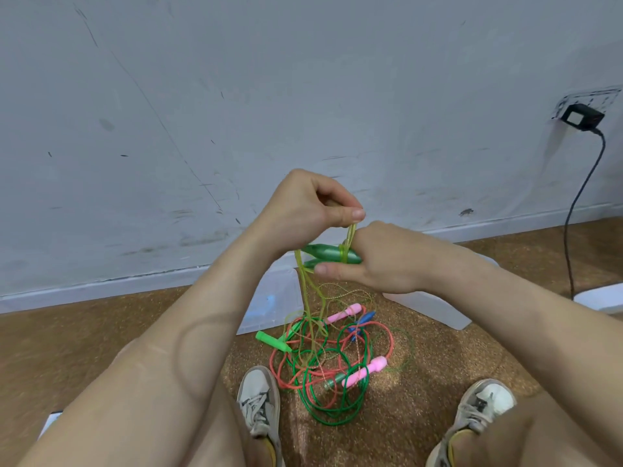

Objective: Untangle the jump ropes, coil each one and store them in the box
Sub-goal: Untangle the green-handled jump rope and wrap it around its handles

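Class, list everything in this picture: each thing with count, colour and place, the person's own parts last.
dark green handles: two, dark green, right hand
yellow-green rope: one, yellow-green, round those handles, hanging to the pile
rope pile: one tangle, green, red, yellowish, floor between shoes
pink handles: two, pink, in the pile
bright green handle: one, green, pile's left edge
blue handles: count unclear, blue, pile's far side
box: one, translucent white, floor by the wall
charger: one, black, plugged in, far right
shoes: two, grey-white, floor
left hand: pinches the yellow-green rope
right hand: grips the dark green handles
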The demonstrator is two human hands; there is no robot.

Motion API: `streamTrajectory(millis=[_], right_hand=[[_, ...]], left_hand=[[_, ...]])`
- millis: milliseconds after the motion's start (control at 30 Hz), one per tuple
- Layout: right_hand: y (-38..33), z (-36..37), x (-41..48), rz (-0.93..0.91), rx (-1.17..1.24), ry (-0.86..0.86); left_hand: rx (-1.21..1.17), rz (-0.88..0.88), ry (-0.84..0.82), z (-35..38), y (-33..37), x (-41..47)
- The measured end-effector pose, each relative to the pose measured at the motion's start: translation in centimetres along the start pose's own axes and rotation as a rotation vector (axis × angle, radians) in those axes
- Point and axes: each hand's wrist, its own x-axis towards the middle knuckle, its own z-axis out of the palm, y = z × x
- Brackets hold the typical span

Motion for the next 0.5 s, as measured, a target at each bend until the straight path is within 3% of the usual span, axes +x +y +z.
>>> streamTrajectory(millis=[233,367,500], right_hand=[[0.0,-1.2,-0.9,-0.170,0.096,0.097],[1.0,-2.1,-1.1,-0.124,0.186,0.251],[1.3,-1.9,-1.0,-0.042,0.452,0.373]], left_hand=[[-0.142,-0.126,-0.234,-1.8,-1.5,0.5],[-0.310,-0.156,-0.221,-1.0,-2.0,0.7],[-0.366,-0.158,-0.191,0.4,-2.1,0.9]])
